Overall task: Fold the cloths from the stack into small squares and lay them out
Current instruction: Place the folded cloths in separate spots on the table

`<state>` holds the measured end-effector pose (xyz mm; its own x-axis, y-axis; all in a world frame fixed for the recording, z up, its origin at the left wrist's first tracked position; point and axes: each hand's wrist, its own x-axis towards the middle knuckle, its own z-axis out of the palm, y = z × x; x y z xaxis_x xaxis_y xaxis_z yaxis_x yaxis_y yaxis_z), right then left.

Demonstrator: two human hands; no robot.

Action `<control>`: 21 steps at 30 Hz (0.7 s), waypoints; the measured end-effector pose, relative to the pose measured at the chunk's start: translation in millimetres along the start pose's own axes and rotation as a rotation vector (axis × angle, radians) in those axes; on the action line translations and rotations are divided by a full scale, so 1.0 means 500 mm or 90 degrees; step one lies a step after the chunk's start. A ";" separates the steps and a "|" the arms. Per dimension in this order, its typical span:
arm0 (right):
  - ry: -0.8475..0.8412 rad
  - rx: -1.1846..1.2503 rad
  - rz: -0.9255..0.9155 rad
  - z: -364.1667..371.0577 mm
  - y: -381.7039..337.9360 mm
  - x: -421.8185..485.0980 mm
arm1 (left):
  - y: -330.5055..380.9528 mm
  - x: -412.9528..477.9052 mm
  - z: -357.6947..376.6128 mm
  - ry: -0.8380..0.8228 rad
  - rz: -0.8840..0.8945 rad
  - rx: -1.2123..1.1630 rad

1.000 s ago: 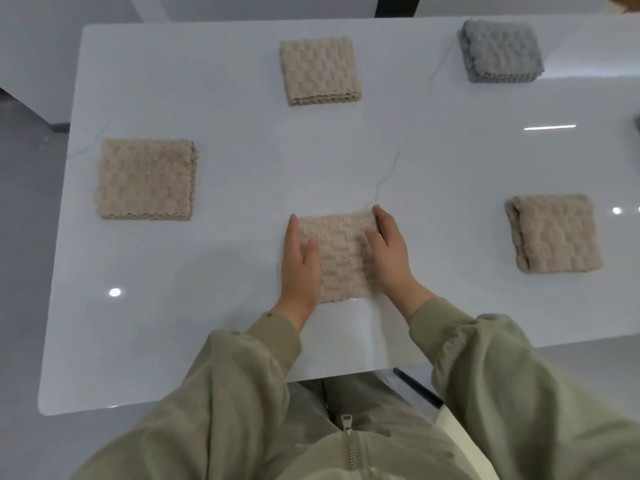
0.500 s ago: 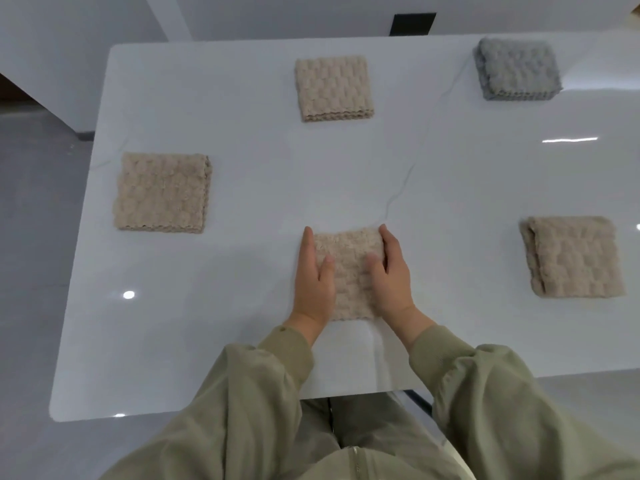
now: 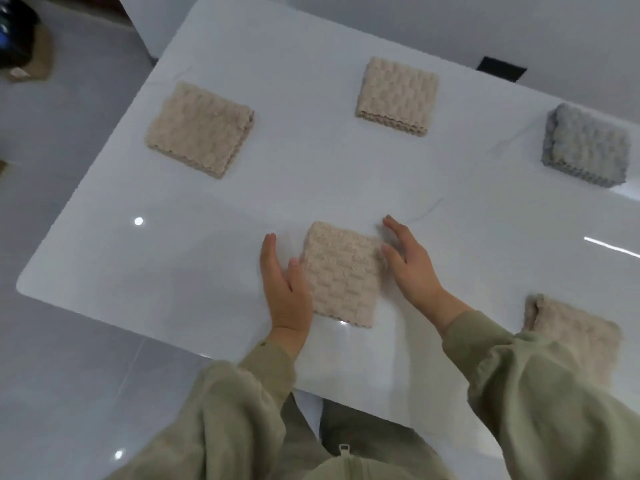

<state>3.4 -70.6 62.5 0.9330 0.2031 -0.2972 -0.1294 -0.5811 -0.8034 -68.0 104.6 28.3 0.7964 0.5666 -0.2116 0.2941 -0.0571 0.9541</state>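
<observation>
A beige cloth folded into a small square lies on the white table near its front edge. My left hand rests with straight fingers along the cloth's left side, its thumb touching the edge. At the cloth's right side, my right hand has straight fingers and its thumb against the edge. Neither hand grips the cloth. Other folded squares lie spread out: a beige one at the far left, a beige one at the back, a grey one at the far right, and a beige one at the near right, partly hidden by my sleeve.
The table's front edge runs just below my wrists and its left corner is rounded. Grey tiled floor lies to the left. A dark object on something brown sits on the floor at the top left. A white wall stands behind the table.
Both hands have slid outward off the top of the folded cloth to its sides. The camera view has swung and tilted, so the table now appears slanted.
</observation>
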 end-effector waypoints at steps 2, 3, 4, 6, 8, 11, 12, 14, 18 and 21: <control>-0.053 -0.027 -0.034 -0.012 -0.002 0.029 | 0.002 -0.036 0.018 0.061 -0.027 -0.031; -0.077 -0.043 -0.049 -0.015 -0.005 0.043 | 0.001 -0.054 0.025 0.086 -0.035 -0.039; -0.100 -0.056 -0.061 -0.015 -0.012 0.057 | 0.000 -0.073 0.031 0.110 -0.041 -0.050; -0.140 -0.059 -0.073 -0.013 -0.030 0.080 | -0.003 -0.107 0.042 0.166 -0.064 -0.074; -0.173 -0.050 -0.086 -0.006 -0.049 0.098 | -0.005 -0.137 0.057 0.216 -0.083 -0.092; -0.222 -0.048 -0.105 0.022 -0.071 0.116 | 0.000 -0.160 0.080 0.264 -0.066 -0.117; -0.228 -0.046 -0.106 0.029 -0.076 0.119 | 0.006 -0.156 0.091 0.268 -0.061 -0.134; -0.235 -0.032 -0.100 0.047 -0.079 0.117 | 0.013 -0.141 0.110 0.294 -0.074 -0.191; -0.237 -0.011 -0.101 0.068 -0.081 0.106 | 0.027 -0.120 0.138 0.342 -0.088 -0.232; -0.242 -0.007 -0.103 0.071 -0.083 0.103 | 0.027 -0.119 0.140 0.360 -0.046 -0.195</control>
<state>44.9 -8.1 62.0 0.7502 0.5676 -0.3391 0.0140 -0.5264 -0.8501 -74.4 12.7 39.1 0.3538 0.9106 -0.2134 0.1066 0.1875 0.9765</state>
